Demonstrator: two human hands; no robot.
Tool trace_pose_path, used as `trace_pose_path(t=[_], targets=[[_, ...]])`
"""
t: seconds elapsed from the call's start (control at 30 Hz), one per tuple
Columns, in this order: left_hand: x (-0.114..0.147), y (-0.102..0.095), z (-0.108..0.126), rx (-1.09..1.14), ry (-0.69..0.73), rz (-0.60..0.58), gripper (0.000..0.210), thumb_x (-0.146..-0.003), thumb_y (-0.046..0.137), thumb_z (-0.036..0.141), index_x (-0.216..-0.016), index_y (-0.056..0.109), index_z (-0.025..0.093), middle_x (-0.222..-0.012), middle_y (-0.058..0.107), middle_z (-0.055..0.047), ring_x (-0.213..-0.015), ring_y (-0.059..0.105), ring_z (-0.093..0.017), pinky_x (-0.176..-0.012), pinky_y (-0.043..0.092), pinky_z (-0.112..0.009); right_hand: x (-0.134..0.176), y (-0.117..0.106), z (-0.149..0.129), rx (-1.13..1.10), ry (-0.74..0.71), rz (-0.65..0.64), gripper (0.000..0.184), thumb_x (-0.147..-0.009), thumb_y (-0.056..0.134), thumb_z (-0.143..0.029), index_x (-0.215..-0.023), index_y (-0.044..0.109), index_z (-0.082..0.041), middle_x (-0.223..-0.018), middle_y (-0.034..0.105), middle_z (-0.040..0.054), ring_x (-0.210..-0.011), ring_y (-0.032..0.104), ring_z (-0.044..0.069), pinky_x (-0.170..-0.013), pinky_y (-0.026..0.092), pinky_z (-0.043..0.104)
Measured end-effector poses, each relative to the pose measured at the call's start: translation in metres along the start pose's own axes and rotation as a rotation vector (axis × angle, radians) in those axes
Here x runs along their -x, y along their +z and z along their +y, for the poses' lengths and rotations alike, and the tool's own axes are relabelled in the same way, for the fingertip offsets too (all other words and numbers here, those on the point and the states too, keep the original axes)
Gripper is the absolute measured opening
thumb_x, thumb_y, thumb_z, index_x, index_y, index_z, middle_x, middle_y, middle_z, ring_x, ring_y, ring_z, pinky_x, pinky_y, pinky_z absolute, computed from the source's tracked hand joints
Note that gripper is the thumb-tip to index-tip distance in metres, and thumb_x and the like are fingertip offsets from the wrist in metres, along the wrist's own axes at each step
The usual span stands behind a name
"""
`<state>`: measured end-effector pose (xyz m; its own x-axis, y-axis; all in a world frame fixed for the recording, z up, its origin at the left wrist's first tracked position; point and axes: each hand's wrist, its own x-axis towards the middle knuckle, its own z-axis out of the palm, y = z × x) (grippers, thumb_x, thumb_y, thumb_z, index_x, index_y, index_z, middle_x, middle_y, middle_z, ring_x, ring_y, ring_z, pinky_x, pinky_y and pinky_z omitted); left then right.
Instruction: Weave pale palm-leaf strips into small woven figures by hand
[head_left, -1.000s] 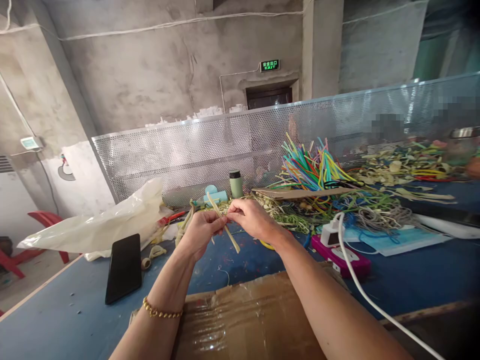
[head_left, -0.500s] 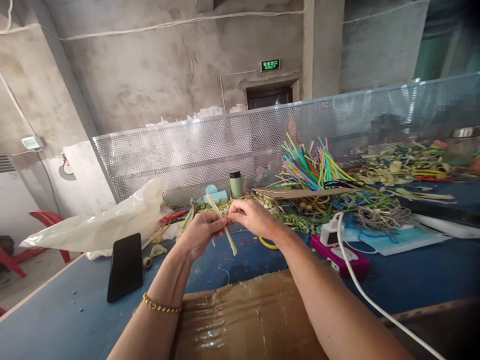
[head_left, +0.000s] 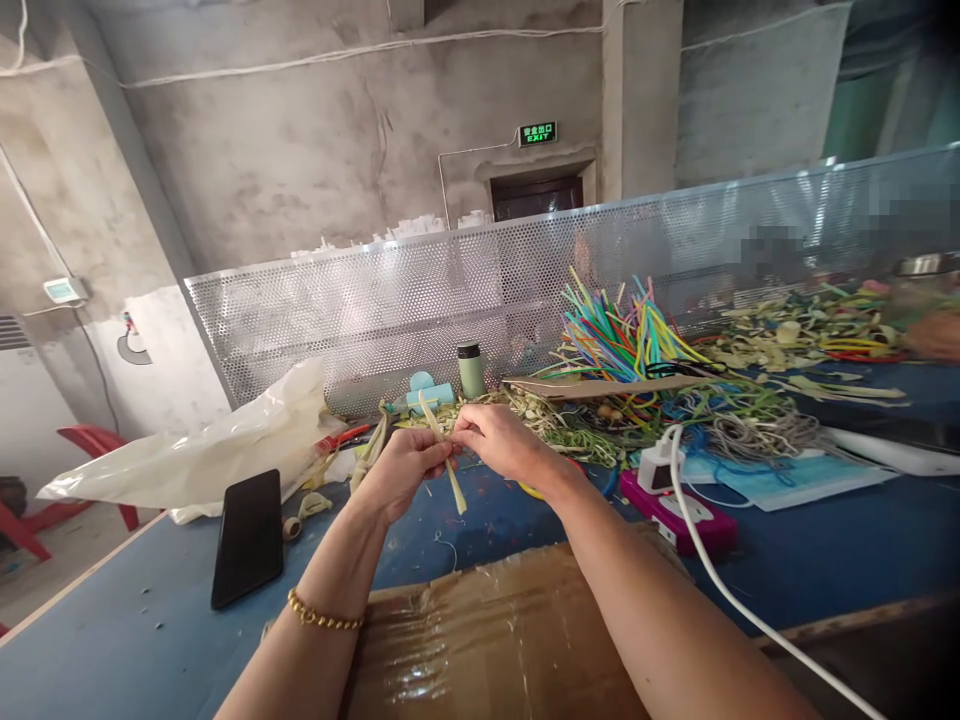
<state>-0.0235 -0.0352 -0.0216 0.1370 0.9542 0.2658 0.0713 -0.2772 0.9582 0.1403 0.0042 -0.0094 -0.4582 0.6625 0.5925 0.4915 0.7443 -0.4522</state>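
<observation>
Above the blue table [head_left: 135, 640], both hands [head_left: 450, 452] pinch 1 pale strip [head_left: 454, 487].

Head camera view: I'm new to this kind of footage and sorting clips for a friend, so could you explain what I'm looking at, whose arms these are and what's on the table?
There is no machine here. The picture comes from a camera worn on a person's head, looking forward and down, so the two bare arms are the wearer's own. The left hand, with a gold bracelet on its wrist, and the right hand pinch one pale yellow strip together, above a blue table.

On the table lie a black phone, a whitish plastic bag, a taped cardboard box nearest the wearer, a green flask, a heap of coloured strips, and a white charger on a magenta block. A perforated metal screen stands behind it all.
</observation>
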Motion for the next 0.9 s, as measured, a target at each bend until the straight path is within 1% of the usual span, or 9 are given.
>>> trace_pose_path(t=[0.13, 0.33, 0.4, 0.5, 0.63, 0.7, 0.77, 0.83, 0.9], targets=[[0.0, 0.002, 0.0, 0.009, -0.005, 0.024, 0.023, -0.067, 0.075, 0.027, -0.054, 0.065, 0.011, -0.055, 0.057, -0.004, -0.051, 0.039, -0.008, -0.052, 0.025, -0.026, 0.0, 0.0, 0.001, 0.029, -0.022, 0.002, 0.015, -0.088, 0.065, -0.012, -0.073, 0.063, -0.014, -0.066, 0.061, -0.0003, -0.065, 0.05, 0.011, -0.061, 0.031, 0.024], [0.001, 0.002, 0.001, -0.018, -0.026, 0.009, 0.024, -0.067, 0.076, 0.028, -0.054, 0.066, 0.011, -0.055, 0.057, -0.004, -0.052, 0.037, -0.008, -0.052, 0.025, -0.025, -0.002, 0.002, 0.007, 0.062, -0.076, -0.01, 0.016, -0.088, 0.063, -0.01, -0.073, 0.062, -0.014, -0.071, 0.061, 0.0011, -0.067, 0.048, 0.011, -0.063, 0.029, 0.025], [0.0, 0.0, -0.001, 0.002, -0.046, -0.008, 0.023, -0.068, 0.076, 0.028, -0.056, 0.068, 0.01, -0.057, 0.058, -0.005, -0.054, 0.04, -0.009, -0.053, 0.026, -0.025, -0.003, 0.003, 0.009, 0.067, -0.081, -0.01, 0.016, -0.088, 0.063, -0.01, -0.073, 0.062, -0.014, -0.07, 0.061, 0.001, -0.066, 0.048, 0.011, -0.062, 0.029, 0.025], [-0.001, -0.004, -0.002, 0.092, -0.078, -0.069, 0.021, -0.068, 0.077, 0.028, -0.061, 0.07, 0.009, -0.06, 0.057, -0.006, -0.057, 0.043, -0.01, -0.056, 0.03, -0.025, -0.003, 0.002, 0.013, 0.038, -0.064, -0.019, 0.016, -0.087, 0.063, -0.012, -0.072, 0.063, -0.015, -0.064, 0.058, -0.0012, -0.061, 0.046, 0.011, -0.06, 0.028, 0.026], [-0.002, -0.01, -0.001, 0.158, -0.055, -0.107, 0.017, -0.067, 0.077, 0.024, -0.071, 0.074, 0.008, -0.066, 0.057, -0.006, -0.059, 0.044, -0.01, -0.056, 0.03, -0.025, -0.004, -0.002, 0.015, -0.024, -0.075, -0.018, 0.022, -0.089, 0.054, -0.007, -0.071, 0.064, -0.015, -0.062, 0.058, -0.0013, -0.06, 0.046, 0.01, -0.061, 0.029, 0.025], [-0.001, -0.011, -0.001, 0.133, -0.047, -0.108, 0.017, -0.069, 0.076, 0.024, -0.072, 0.075, 0.008, -0.066, 0.058, -0.006, -0.059, 0.043, -0.01, -0.056, 0.029, -0.025, -0.005, -0.004, 0.014, -0.027, -0.083, 0.025, 0.022, -0.09, 0.053, -0.009, -0.072, 0.064, -0.014, -0.066, 0.06, 0.0005, -0.064, 0.048, 0.011, -0.062, 0.03, 0.026], [0.0, -0.01, -0.001, 0.082, -0.046, -0.125, 0.018, -0.071, 0.075, 0.026, -0.072, 0.076, 0.008, -0.065, 0.057, -0.006, -0.058, 0.042, -0.01, -0.056, 0.028, -0.026, -0.005, -0.004, 0.011, -0.037, -0.101, 0.048, 0.022, -0.091, 0.056, -0.014, -0.07, 0.064, -0.014, -0.07, 0.06, 0.0016, -0.066, 0.048, 0.011, -0.063, 0.03, 0.026], [0.001, -0.007, -0.001, 0.023, -0.046, -0.148, 0.018, -0.072, 0.074, 0.027, -0.072, 0.076, 0.009, -0.064, 0.058, -0.006, -0.058, 0.042, -0.01, -0.056, 0.028, -0.026, -0.005, -0.003, 0.009, -0.082, -0.092, 0.011, 0.025, -0.089, 0.061, -0.017, -0.065, 0.061, -0.014, -0.065, 0.057, -0.0001, -0.063, 0.045, 0.011, -0.06, 0.029, 0.026], [0.001, -0.005, -0.002, -0.007, -0.053, -0.162, 0.019, -0.072, 0.075, 0.028, -0.074, 0.077, 0.009, -0.065, 0.06, -0.007, -0.058, 0.043, -0.01, -0.056, 0.027, -0.027, -0.005, -0.001, 0.008, -0.152, -0.04, -0.037, 0.025, -0.085, 0.065, -0.016, -0.061, 0.057, -0.015, -0.058, 0.051, -0.0032, -0.057, 0.041, 0.009, -0.056, 0.027, 0.025]])
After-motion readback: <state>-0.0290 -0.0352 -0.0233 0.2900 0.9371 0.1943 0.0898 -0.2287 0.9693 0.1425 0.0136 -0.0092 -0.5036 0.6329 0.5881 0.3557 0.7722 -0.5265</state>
